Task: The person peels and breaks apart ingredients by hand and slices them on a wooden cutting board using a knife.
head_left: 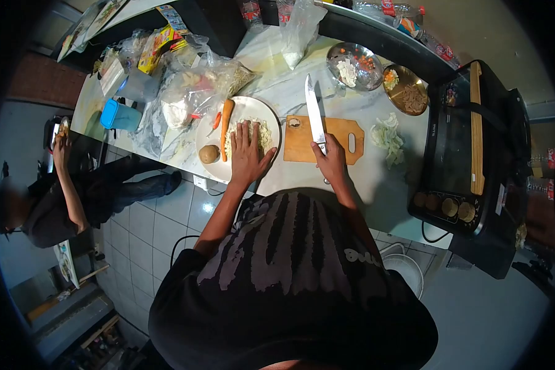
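Note:
My left hand [246,155] lies with its fingers spread over pale chopped pieces [264,137] on a round plate [251,108]. Beside them on the plate are a carrot [226,126], a small red chili [216,121] and a round brown vegetable [209,153]. My right hand [332,161] is wrapped round the handle of a large knife [314,111], whose blade points away from me over a wooden cutting board [302,145]. Leafy pale green pieces [386,139] lie to the right of the board.
Two metal plates with food, one silver [370,79] and one brownish [420,111], stand at the back. A black oven [450,154] is at right, plastic bags [194,80] and a blue-lidded container [120,115] at left. Another person [55,209] is at far left.

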Motion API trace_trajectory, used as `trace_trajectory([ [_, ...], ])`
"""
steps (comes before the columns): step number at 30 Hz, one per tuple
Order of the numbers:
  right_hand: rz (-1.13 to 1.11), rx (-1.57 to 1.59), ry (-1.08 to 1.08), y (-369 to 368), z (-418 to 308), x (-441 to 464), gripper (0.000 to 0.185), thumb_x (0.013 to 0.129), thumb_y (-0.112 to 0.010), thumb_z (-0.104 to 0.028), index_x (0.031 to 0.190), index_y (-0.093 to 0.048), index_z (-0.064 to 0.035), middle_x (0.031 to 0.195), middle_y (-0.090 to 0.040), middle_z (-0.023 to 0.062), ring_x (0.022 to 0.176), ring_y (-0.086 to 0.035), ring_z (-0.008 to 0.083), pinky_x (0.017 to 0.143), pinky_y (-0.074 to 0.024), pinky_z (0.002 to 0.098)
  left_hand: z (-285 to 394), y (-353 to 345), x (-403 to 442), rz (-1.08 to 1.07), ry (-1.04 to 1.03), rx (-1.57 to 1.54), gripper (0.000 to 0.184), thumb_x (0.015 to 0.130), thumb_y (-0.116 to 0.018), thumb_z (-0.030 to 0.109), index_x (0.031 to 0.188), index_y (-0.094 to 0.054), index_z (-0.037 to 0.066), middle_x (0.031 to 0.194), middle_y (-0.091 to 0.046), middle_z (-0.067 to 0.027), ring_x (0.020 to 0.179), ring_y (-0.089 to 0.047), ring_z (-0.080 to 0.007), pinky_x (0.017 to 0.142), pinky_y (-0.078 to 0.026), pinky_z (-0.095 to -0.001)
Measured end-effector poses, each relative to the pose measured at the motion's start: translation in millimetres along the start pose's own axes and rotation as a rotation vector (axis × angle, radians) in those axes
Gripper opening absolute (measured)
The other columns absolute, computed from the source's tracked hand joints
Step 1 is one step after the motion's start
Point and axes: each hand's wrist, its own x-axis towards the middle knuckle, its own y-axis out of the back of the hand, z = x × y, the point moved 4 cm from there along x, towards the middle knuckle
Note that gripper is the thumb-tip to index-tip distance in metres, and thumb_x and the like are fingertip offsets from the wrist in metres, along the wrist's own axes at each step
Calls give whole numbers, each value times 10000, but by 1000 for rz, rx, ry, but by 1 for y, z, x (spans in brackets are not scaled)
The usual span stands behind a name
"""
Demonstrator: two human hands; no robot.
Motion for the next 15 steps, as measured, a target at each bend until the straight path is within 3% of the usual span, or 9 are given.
trace_trajectory([
  [4, -39, 45, -128, 1, -4, -2, 215, 901, -684, -154, 1009, -605, 15, 838, -613, 147, 576, -626, 256, 521, -482, 379, 1, 7, -1, -16, 14, -23, 817, 954, -553, 545, 1546, -307, 38, 1564, -281, -303, 1488, -205, -433, 1217, -101, -535],
  [9, 0, 64, -52, -1, -5, -2, 204, 905, -682, -157, 998, -603, 7, 800, -604, 125, 526, -613, 213, 466, -466, 358, 12, 13, -8, -77, -68, -22, 747, 958, -575, 489, 1559, -319, 127, 1584, -270, -265, 1496, -200, -414, 1219, -109, -537],
  [11, -3, 74, -64, -3, -1, -1, 203, 905, -682, -157, 998, -602, 4, 790, -602, 120, 533, -616, 216, 472, -469, 361, 5, 29, -6, 55, 5, -61, 741, 944, -592, 487, 1531, -370, 92, 1552, -315, -283, 1486, -218, -426, 1210, -126, -555],
  [12, -4, 67, -73, -3, -2, -2, 204, 907, -681, -162, 1000, -602, 1, 788, -601, 117, 532, -615, 217, 479, -470, 362, -7, 37, -5, 190, 53, -41, 672, 933, -628, 406, 1489, -432, 82, 1515, -365, -283, 1455, -278, -424, 1190, -178, -564],
  [13, -7, 58, -82, -2, -1, -3, 205, 908, -680, -166, 1003, -603, -1, 785, -600, 114, 531, -614, 218, 487, -471, 363, -16, 42, -4, 191, 57, -44, 672, 933, -628, 406, 1489, -432, 82, 1515, -365, -283, 1455, -278, -424, 1190, -178, -564],
  [15, -15, 44, -64, -3, 0, -3, 207, 912, -677, -174, 1002, -602, -3, 784, -600, 112, 529, -613, 220, 495, -474, 365, -39, 62, -10, 481, 294, 65, 601, 925, -647, 310, 1444, -476, 61, 1450, -432, -268, 1380, -372, -417, 1144, -258, -557],
])
